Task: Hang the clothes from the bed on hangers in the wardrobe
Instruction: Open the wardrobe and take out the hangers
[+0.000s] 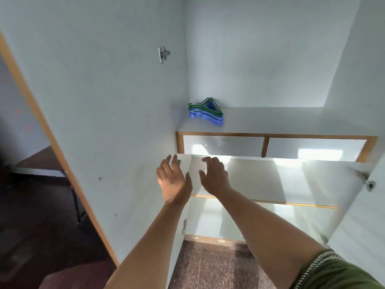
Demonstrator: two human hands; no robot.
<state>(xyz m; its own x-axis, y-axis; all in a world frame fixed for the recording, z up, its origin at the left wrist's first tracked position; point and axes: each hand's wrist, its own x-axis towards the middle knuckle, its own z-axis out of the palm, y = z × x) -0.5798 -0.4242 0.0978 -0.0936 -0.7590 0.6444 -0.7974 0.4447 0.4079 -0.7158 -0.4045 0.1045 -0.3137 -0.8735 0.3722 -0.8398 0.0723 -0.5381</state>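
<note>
A stack of green and blue plastic hangers (208,113) lies on a white shelf (270,119) inside the open wardrobe, in its back left corner. Both my arms reach forward into the wardrobe, below the shelf. My left hand (173,180) is held out with fingers spread and holds nothing. Just right of it, my right hand (214,176) is palm down with relaxed fingers, also holding nothing. Both hands are well short of the hangers. No clothes, bed or hanging rail are in view.
The wardrobe's left door (93,101) stands open, with a metal hinge (164,54) on it. Two white drawer fronts (223,144) sit under the shelf, lower shelves beneath. A right door (366,205) is at the frame edge. Speckled floor (218,268) lies below.
</note>
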